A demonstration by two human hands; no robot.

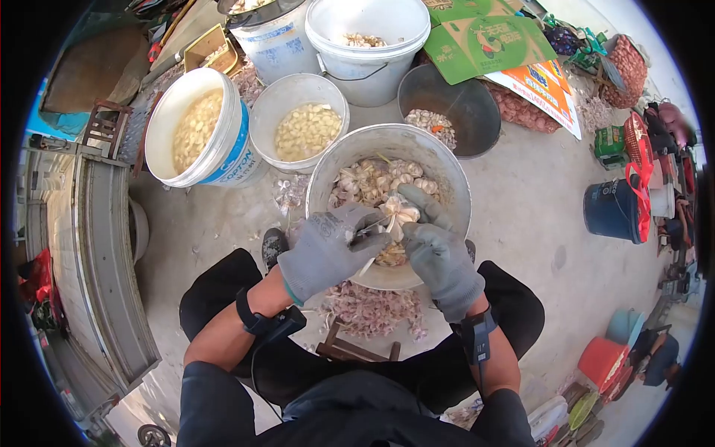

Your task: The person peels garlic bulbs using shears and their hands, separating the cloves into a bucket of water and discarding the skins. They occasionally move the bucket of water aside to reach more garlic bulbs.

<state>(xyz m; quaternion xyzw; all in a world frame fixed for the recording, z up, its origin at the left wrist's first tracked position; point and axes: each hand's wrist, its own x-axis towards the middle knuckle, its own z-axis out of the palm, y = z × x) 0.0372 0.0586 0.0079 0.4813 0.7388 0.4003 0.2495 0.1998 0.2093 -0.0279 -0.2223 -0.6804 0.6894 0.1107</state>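
Note:
Both my hands wear grey gloves and meet over a large whitish basin [463,167] between my knees. My right hand [439,253] has its fingers wrapped round a garlic bulb [400,214] with its cloves spread. On the bulb's left side, my left hand [331,246] is closed with fingers bent; a small dark object [366,240] shows in it, perhaps a knife handle, with a thin pale piece [366,266] below. Whole garlic bulbs [363,179] lie in the basin under my hands. What the fingertips touch is partly hidden.
Beyond the basin stand a white bowl [262,123] and a tilted bucket [154,149], both with peeled cloves in liquid, a white bucket [361,71] and a black bucket [469,112]. Garlic skins [372,309] lie on the floor before a wooden stool [350,350].

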